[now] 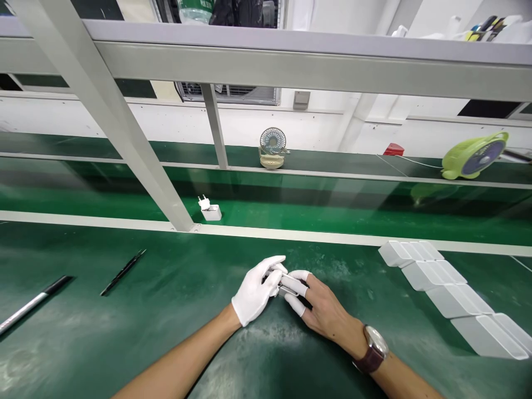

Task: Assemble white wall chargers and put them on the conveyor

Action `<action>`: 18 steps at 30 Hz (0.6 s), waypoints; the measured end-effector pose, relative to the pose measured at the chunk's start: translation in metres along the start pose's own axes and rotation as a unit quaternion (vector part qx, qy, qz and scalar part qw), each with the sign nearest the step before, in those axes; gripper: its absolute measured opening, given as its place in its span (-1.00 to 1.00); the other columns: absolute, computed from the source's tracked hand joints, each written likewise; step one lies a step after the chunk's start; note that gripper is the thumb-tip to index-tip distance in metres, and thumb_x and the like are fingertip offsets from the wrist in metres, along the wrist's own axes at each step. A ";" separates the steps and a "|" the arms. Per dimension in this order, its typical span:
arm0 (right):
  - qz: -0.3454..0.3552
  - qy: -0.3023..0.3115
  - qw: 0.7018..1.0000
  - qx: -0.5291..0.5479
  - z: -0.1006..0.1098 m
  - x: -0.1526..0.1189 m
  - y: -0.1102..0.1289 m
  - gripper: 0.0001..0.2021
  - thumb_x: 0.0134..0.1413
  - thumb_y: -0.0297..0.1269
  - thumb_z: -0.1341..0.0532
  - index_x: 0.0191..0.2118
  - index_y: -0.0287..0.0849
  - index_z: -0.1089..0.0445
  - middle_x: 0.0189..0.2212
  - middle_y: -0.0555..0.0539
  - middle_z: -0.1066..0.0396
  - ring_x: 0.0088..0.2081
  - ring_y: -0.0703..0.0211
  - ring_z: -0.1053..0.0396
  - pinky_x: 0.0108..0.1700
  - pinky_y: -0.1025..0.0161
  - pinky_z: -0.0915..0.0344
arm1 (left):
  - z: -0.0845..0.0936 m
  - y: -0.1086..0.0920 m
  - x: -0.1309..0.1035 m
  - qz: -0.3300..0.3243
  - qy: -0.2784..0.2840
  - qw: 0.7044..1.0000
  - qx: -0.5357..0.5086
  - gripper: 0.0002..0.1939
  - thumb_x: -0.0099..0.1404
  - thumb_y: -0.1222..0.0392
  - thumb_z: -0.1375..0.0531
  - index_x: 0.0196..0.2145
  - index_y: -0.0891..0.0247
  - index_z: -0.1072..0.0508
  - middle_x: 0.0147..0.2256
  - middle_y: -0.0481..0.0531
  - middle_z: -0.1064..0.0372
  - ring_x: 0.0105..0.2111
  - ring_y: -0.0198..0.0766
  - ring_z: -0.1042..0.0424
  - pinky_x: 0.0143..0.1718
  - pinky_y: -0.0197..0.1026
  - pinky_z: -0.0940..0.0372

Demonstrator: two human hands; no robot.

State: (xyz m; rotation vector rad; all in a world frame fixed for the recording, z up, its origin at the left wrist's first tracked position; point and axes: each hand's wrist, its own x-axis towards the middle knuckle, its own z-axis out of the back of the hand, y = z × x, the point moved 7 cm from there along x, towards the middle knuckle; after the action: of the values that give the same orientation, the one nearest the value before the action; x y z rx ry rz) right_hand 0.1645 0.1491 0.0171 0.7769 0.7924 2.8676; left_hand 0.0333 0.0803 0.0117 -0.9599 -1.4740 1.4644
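Observation:
My left hand [255,291], in a white glove, is closed around a small white-and-grey piece [288,290] above the green work surface. White finger covers sit on several fingertips of my right hand [322,307], which is otherwise bare. Its fingers are closed on the same piece from the right. Most of the piece is hidden by the fingers, so its kind cannot be made out. Beyond my hands, a white plug with two pins [204,203] rests against a small white open housing [211,213].
Several white hollow housings [453,299] stand in a slanting row at right. A black tweezer-like tool [123,272] and a silver-and-black pen-shaped tool [35,305] lie at left. A metal post [124,127] rises beyond them. Farther back are a small fan [272,147] and a green fan [474,156].

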 end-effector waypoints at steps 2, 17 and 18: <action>0.007 -0.010 1.000 -0.011 0.004 -0.006 -0.003 -0.45 0.31 -0.28 -0.21 0.35 0.00 -0.11 0.11 -0.21 -0.35 0.06 -0.04 -0.43 0.07 -0.01 -0.48 | 0.000 0.001 0.001 0.002 -0.001 1.000 0.002 -0.60 0.46 0.00 -0.08 0.15 0.23 -0.33 -0.16 0.06 -0.36 -0.51 -0.44 -0.22 -0.42 -0.25 -0.25; 0.040 -0.079 0.996 -0.030 0.028 -0.013 -0.004 -0.62 0.18 -0.38 -0.35 0.10 -0.12 -0.36 -0.02 -0.22 -0.44 -0.02 0.02 -0.46 -0.02 0.05 -0.49 | -0.003 -0.002 0.001 -0.015 0.043 0.990 0.134 -0.46 0.22 0.12 -0.33 0.13 0.23 -0.36 -0.08 0.10 -0.42 -0.15 -0.19 -0.47 -0.05 -0.08 -0.38; 0.040 -0.077 0.996 -0.028 0.028 -0.013 -0.004 -0.63 0.18 -0.39 -0.34 0.09 -0.12 -0.36 -0.02 -0.21 -0.44 -0.01 0.02 -0.46 -0.02 0.06 -0.49 | -0.004 -0.003 0.002 -0.025 0.054 0.986 0.159 -0.42 0.16 0.14 -0.37 0.12 0.23 -0.38 -0.06 0.11 -0.41 -0.11 -0.15 -0.47 0.02 -0.05 -0.37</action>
State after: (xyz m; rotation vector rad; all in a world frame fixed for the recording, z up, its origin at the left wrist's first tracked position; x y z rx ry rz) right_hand 0.1891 0.1632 0.0305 1.0311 0.6752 2.8398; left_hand 0.0368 0.0832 0.0143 -0.7872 -1.1353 1.5300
